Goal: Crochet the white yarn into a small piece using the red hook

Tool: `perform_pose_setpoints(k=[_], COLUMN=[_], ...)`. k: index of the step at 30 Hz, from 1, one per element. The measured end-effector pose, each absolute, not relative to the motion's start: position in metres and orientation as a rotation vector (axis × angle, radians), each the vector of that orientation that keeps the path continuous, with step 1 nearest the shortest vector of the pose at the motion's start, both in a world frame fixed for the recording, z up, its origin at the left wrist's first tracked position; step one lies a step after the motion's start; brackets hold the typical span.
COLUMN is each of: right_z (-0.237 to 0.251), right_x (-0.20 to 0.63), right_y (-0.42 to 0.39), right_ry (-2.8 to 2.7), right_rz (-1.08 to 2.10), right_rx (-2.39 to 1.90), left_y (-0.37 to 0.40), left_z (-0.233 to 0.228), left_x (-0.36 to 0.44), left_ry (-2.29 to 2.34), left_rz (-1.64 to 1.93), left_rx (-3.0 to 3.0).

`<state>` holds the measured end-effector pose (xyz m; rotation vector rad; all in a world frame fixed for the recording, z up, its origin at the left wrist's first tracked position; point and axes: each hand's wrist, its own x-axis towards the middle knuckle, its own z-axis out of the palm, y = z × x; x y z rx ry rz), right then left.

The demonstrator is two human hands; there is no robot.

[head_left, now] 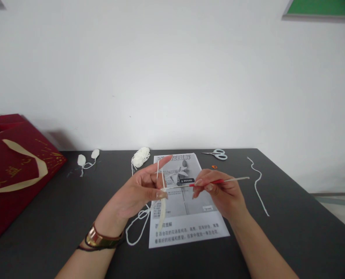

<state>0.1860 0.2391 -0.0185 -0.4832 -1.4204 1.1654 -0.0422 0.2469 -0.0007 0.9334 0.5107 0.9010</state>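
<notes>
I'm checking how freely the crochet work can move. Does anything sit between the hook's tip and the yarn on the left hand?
Nothing visible does. The right hand holds the crochet hook, whose tip meets the white yarn strung over the left hand. The instruction sheet lies below on the table.

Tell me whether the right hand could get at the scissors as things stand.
Probably yes, once freed: the right hand holds the crochet hook, but the scissors lie just beyond it on bare table, nothing between.
</notes>
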Motion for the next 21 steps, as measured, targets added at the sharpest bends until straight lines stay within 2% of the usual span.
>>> perform_pose_setpoints(k=[7,15,21], right_z=[-0.012,-0.004,-0.003], right_x=[0.189,0.192,0.19], right_y=[0.238,0.237,0.237], right_ry=[-1.46,-1.647,-1.632], right_rz=[1.199,0.979,0.96], right_rx=[-0.49,-0.515,-0.517], left_y=[0.252,0.258,0.26], left_z=[-0.004,-0.008,-0.006], left_x=[-0.043,-0.042,-0.041], left_ry=[0.446,0.431,0.424], left_rz=[0.8,0.78,0.762], left_rx=[0.862,0.776,0.764])
